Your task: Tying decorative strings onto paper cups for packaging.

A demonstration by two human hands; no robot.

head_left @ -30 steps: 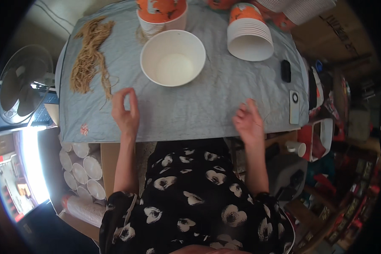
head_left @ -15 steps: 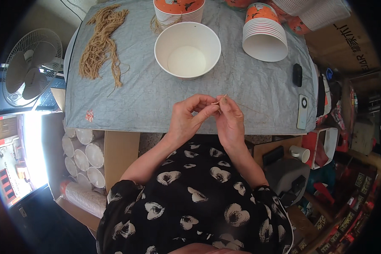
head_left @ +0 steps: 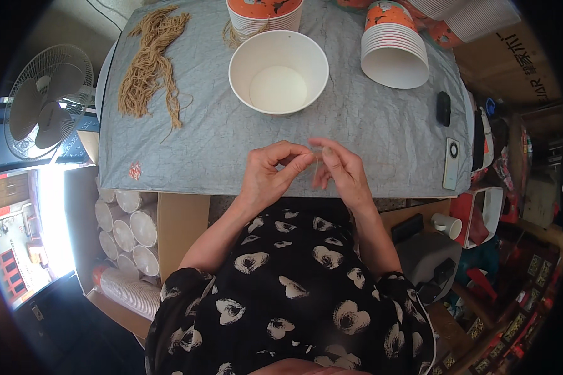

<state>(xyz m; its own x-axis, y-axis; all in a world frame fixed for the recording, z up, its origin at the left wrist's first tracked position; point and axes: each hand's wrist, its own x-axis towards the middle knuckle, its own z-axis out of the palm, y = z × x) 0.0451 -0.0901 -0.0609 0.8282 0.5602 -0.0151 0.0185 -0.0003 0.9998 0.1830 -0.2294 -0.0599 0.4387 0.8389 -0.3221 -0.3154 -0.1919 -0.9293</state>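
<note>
Left fingers [head_left: 286, 149] round a thin strand [head_left: 316, 164], above crinkled grey sheeting [head_left: 200, 156]

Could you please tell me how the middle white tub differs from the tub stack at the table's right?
The white tub stands mouth up; the tub stack lies on its side. The white tub shows one rim; the tub stack shows several nested ones. The white tub shows no orange; the tub stack has an orange printed part. Both are white inside.
</note>
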